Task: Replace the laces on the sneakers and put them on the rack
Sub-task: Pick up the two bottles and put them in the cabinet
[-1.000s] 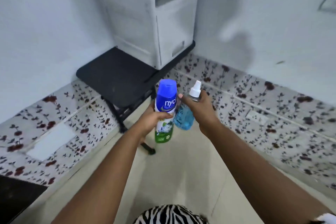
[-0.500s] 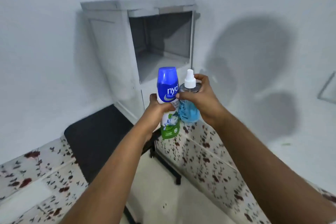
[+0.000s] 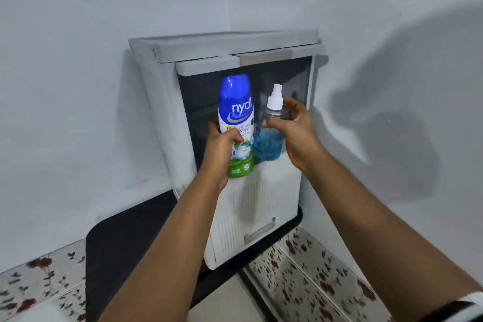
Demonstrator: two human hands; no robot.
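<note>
Since half a second ago both arms have lifted and pushed forward, so the two bottles that were held in front of the cabinet's lower front now sit level with its dark open upper compartment.

Nearest, both bare forearms reach up and away from the lower edge, converging toward the middle. The left hand (image 3: 222, 149) wraps the lower half of the tall white plastic powder bottle with a blue cap and green base (image 3: 237, 123), thumb across the label, fingertips curling round its far left side; the bottle stands upright, rising well above the fingers. The right hand (image 3: 295, 131) pinches the shoulder of the clear round spray bottle of blue liquid with a white nozzle (image 3: 270, 136) (thumb in front, index finger curled over the top behind the nozzle), the blue body hanging below the fingers. The two bottles are just beside each other, between the hands.

Beyond the fingertips stands the grey plastic cabinet (image 3: 227, 46) on a black mat (image 3: 125, 243), backed into the white wall corner. No sneakers or laces appear in view.
</note>
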